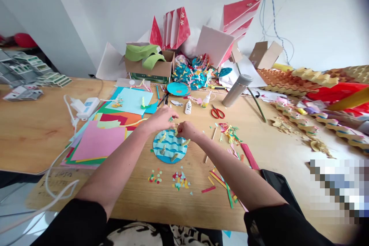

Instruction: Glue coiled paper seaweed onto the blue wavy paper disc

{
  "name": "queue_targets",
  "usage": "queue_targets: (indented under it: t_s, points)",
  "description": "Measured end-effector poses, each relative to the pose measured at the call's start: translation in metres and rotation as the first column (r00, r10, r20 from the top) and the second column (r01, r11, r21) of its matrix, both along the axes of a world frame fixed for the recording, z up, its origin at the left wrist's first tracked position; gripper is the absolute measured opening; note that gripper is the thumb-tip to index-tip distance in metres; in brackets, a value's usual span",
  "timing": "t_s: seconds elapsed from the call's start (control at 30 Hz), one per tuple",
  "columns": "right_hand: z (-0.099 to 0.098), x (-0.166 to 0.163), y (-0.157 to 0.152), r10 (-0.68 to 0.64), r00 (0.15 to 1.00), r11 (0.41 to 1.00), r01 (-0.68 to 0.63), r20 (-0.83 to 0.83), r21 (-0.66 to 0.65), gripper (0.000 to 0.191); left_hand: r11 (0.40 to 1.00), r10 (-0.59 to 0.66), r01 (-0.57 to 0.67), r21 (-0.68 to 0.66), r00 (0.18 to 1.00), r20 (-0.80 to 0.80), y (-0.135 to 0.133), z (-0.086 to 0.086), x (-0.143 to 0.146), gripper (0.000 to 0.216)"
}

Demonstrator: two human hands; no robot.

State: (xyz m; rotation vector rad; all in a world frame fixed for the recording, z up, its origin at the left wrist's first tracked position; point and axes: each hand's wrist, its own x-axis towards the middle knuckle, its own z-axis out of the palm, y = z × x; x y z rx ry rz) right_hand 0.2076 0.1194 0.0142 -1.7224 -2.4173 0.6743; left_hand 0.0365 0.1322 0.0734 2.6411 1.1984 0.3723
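A round blue disc with wavy light-blue paper strips lies flat on the table, bearing several small twisted yellowish pieces. Over its far edge is my left hand, fingers bent together; a bit of green shows at the fingertips, too small to name. My right hand is closed at the disc's upper right, its fingertips at a small twisted yellowish piece near the far rim. Toward me lie a pile of coloured paper dots and another of small paper scraps.
Stacked coloured paper and a white power strip lie left. Beyond the hands stand glue bottles, red scissors and a steel flask. Paper strips, a thin stick and a black phone are right.
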Motion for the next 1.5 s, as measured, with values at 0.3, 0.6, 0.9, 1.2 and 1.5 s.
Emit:
queue_targets:
  t_s: [0.3,0.6,0.9,1.2,1.5]
  points:
    - [0.005,0.001,-0.004,-0.004,0.999,1.0,0.003,-0.037,-0.027,0.006,0.978,0.186,-0.201,0.064,0.964,0.188,-0.016,-0.012,-0.013,0.029]
    - [-0.001,-0.001,-0.002,-0.001,1.0,1.0,0.002,-0.019,0.01,0.006,0.978,0.043,-0.023,0.209,0.995,-0.094,-0.015,-0.016,0.001,0.019]
    - [0.003,-0.004,-0.004,-0.012,0.999,1.0,0.012,0.046,0.016,0.01,0.988,-0.101,0.116,0.098,0.983,-0.153,0.001,-0.023,0.01,0.004]
    - [0.006,-0.008,-0.001,-0.045,0.994,0.999,0.048,0.098,-0.02,0.023,0.983,-0.144,0.151,0.106,0.987,-0.077,0.001,-0.027,0.014,0.011]
    - [0.009,-0.007,-0.001,-0.045,0.996,0.998,0.048,0.072,-0.042,0.016,0.98,-0.16,0.171,0.105,0.982,-0.104,0.0,-0.025,0.014,0.006]
